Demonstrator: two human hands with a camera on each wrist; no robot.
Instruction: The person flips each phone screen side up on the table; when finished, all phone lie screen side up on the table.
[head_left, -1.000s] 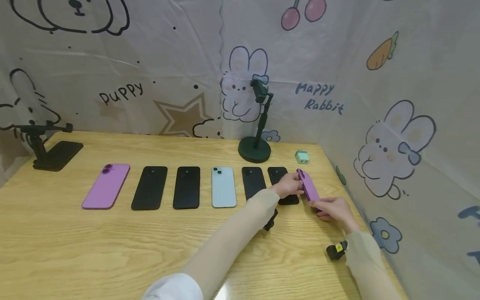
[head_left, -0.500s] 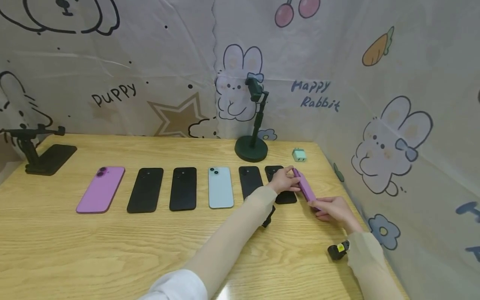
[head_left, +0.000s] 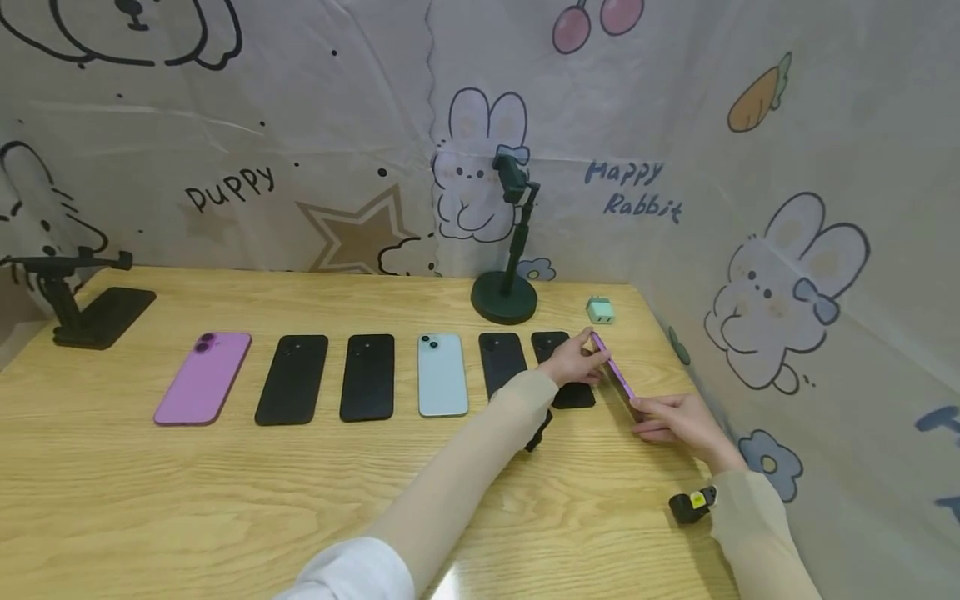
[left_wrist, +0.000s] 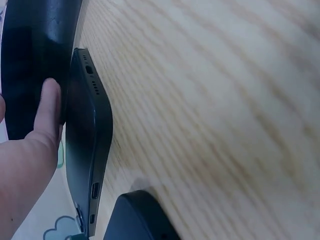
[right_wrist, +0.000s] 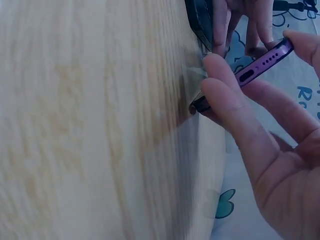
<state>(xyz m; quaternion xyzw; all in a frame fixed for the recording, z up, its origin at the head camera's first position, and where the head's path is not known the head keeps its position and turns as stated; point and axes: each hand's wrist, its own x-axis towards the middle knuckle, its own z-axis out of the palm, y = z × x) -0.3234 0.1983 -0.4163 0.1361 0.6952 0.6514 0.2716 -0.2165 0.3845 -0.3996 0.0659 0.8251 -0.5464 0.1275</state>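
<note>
You are holding a purple phone (head_left: pixel 617 377) tilted over the right side of the wooden table (head_left: pixel 225 508), before a cartoon-printed sheet (head_left: pixel 337 108).
Your left hand (head_left: pixel 576 361) is pinching its far end beside a black phone (head_left: pixel 576 396), your right hand (head_left: pixel 684 422) its near end; only the right wrist view is showing its charging port (right_wrist: pixel 246 76).

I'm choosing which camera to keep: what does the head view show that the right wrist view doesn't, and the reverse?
Only the head view: the flat purple phone and the pale blue phone.
Only the right wrist view: the port and small holes in the end of the held purple phone.
Both: that held phone, the left hand, the right hand and the wooden table.
</note>
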